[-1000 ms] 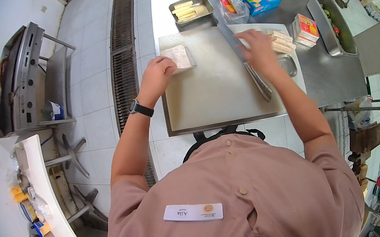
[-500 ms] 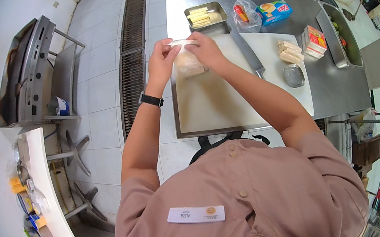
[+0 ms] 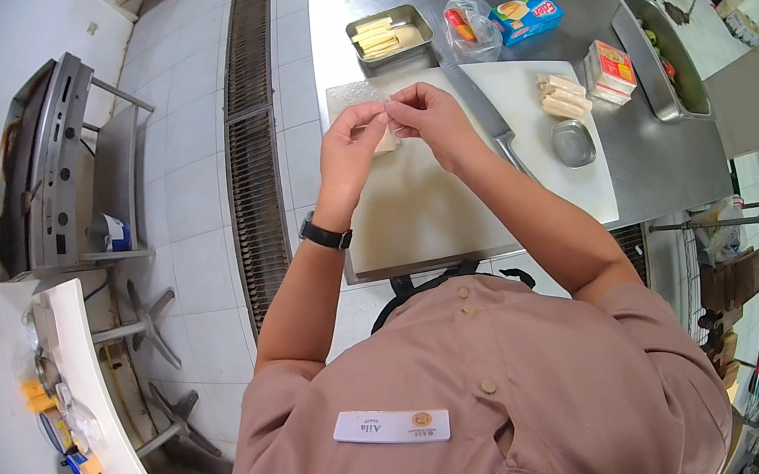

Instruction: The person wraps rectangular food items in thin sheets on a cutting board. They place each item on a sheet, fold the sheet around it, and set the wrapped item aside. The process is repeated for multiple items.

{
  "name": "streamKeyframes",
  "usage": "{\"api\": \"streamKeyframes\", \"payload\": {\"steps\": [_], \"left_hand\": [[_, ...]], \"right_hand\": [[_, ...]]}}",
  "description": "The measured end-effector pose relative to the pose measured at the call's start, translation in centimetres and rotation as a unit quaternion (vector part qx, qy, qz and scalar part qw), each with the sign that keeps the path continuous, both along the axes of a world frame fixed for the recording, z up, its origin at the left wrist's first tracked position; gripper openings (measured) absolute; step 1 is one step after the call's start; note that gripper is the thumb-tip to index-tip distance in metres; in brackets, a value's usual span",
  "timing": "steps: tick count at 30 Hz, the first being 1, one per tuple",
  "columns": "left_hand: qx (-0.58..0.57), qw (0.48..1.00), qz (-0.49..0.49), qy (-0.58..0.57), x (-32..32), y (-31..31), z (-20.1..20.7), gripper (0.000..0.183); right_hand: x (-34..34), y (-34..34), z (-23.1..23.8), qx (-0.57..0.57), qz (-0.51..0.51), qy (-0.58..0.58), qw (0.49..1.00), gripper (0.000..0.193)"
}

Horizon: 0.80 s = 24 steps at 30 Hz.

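Over the far left part of the white cutting board (image 3: 457, 213), my left hand (image 3: 353, 145) and my right hand (image 3: 431, 126) meet with fingertips pinched together. Between them is the edge of something thin and pale, apparently a wrapper sheet; most of it is hidden by the fingers. A pale stack of wrappers (image 3: 386, 142) lies on the board beneath, mostly covered by my hands. A large knife (image 3: 478, 103) rests right of my right hand, its handle toward me. Farther right are several pale rolls (image 3: 563, 95) and a small metal dish (image 3: 573, 144).
Behind the board stands a metal tray (image 3: 393, 53) of pale yellow sticks. Beside it are a clear bag (image 3: 472, 28) with a red item and a blue box (image 3: 527, 18). A red-and-white pack (image 3: 610, 72) and a deep steel pan (image 3: 695, 95) with vegetables stand to the right.
Both hands have come lower and closer together, from holding a pale strip stretched between them to pinching at one spot. The view has shifted slightly.
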<state>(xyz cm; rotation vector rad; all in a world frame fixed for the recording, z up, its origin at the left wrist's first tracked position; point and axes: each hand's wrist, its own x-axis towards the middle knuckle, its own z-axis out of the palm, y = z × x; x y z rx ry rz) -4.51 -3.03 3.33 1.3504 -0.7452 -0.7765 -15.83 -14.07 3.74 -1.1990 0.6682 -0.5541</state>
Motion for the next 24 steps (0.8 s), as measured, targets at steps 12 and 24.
{"api": "streamKeyframes", "payload": {"steps": [12,24], "left_hand": [[0.034,0.986,0.034,-0.162,-1.6,-0.3,0.0,0.015],[0.064,0.912,0.019,-0.405,-3.1,0.4,3.1,0.013]], "right_hand": [[-2.9,0.1,-0.1,-0.047,-0.002,0.015,0.999,0.014],[-3.8,0.4,0.2,-0.312,-0.048,0.134,0.939,0.020]]}}
